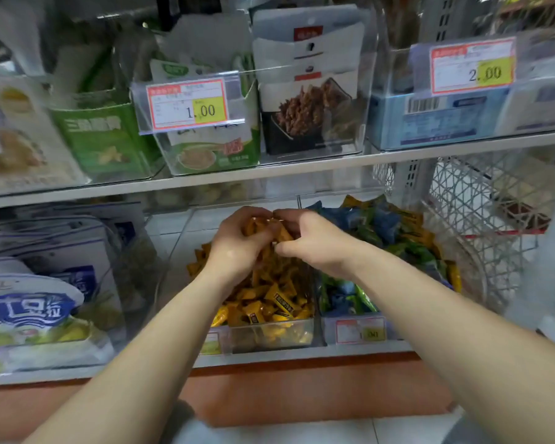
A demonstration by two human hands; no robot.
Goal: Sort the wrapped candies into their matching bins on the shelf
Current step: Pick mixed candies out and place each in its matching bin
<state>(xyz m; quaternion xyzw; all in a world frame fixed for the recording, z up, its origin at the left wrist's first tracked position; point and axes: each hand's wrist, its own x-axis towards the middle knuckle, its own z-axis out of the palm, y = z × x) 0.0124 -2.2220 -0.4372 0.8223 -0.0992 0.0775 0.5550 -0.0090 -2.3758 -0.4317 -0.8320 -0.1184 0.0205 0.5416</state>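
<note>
Task stage: judged mid-sort. Both hands hold a batch of orange candies (271,230) over the orange bin (271,339), and it is not yet dropped.
Done so far: the orange bin, at 6 o'clock from the hands, holds a deep heap of orange and yellow wrappers. I can make out no other colour in it.
Left to do: the mixed bin (329,331), at 4 o'clock from the hands, has blue and green candies (375,225) jumbled together. A few orange ones lie at its far end and right edge. These look unsorted, so a good deal seems to remain.
Left hand (234,245): at 9 o'clock of the batch. Its fingers (253,216) are curled closely round the candies from the left and above.
Right hand (318,245): at 3 o'clock of the batch. Its fingers (290,216) are bent inward and narrow, the tips meeting the left hand's, and the thumb lies against the batch lower down.
Candy position: the batch is above the back half of the orange bin. Whether it touches the heap below cannot be told.
Surroundings: a wire basket (481,200) is at 2 o'clock. A price tag (189,105) is at 11 o'clock on the upper shelf (302,168). Blue-and-white bags (29,309) are at 8 o'clock.
</note>
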